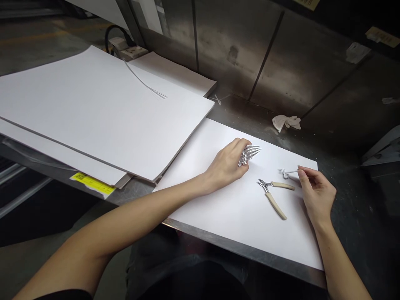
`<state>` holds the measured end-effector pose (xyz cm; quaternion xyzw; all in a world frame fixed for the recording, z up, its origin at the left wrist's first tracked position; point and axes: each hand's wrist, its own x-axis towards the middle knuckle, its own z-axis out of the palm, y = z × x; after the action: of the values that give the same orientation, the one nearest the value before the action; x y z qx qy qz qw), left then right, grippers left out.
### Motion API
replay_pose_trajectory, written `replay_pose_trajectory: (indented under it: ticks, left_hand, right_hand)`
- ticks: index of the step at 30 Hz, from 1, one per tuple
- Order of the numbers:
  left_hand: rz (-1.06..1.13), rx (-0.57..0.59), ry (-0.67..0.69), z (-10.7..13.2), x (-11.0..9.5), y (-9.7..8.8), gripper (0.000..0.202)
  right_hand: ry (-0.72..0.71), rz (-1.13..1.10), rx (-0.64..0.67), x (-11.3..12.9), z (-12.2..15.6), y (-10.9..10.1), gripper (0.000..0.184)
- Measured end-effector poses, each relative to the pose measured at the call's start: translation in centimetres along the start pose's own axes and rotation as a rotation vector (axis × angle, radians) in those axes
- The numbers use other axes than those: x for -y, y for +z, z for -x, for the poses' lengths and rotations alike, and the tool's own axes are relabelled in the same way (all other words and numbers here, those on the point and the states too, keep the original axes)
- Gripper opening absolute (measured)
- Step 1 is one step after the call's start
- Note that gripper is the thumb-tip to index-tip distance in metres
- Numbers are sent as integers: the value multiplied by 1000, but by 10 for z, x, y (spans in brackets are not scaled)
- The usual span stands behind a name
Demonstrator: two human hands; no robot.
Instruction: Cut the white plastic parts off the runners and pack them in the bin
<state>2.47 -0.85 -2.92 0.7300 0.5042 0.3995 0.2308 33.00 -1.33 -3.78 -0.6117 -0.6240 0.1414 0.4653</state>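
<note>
My left hand [226, 162] is closed around a bunch of shiny, pointed metal pieces [249, 154], their tips fanning out to the right. What exactly these pieces are I cannot make out. Between finger and thumb, my right hand [317, 191] pinches a thin white twist tie [289, 171] whose far end is bent and curled. A pair of wire cutters [276, 204] with cream handles lies between my hands, jaws toward the left. Under all of this is a white sheet [212, 212] on the bench.
Large white sheets [103, 104] are stacked at the left, with white ties [156, 92] on top. Behind them sits a power strip [133, 51] with a black cord. A white glove [286, 122] lies near the metal back wall [234, 50]. A yellow label [93, 184] hangs at the bench's front edge.
</note>
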Motion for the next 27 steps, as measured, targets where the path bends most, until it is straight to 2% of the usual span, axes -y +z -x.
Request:
replay_pose_trajectory:
  ticks: [3,7,9,15,19,21,24,27]
  left_hand:
    - [37,-27,8,0,-1,0,51]
    - [118,-46,-33,0,-3,-3,59]
    - [242,-25,-134,-2,-4,-4,59]
    - [847,68,-503,-12,-5,-7,42]
    - [1038,82,-693,-15,-8,-9,34]
    - [1048,79,-705,-15,-9,-10,37]
    - [1022,53,-651,-13,-7,-8,43]
    - [1012,23,-634,-12,-5,-5,46]
  right_hand:
    - [29,-17,7,-2,0,0,31]
    - [-10,14,17,2,0,-1,28]
    - [-26,30,19,3,0,-1,28]
    - [40,-17,6,-1,-1,0,31]
    - [-18,22,16,-2,-1,0,29]
    - [-9,13,16,-2,-1,0,30]
    - [25,-14,17,-3,-1,0,31]
    - [-10,5,28,-2,-1,-1,28]
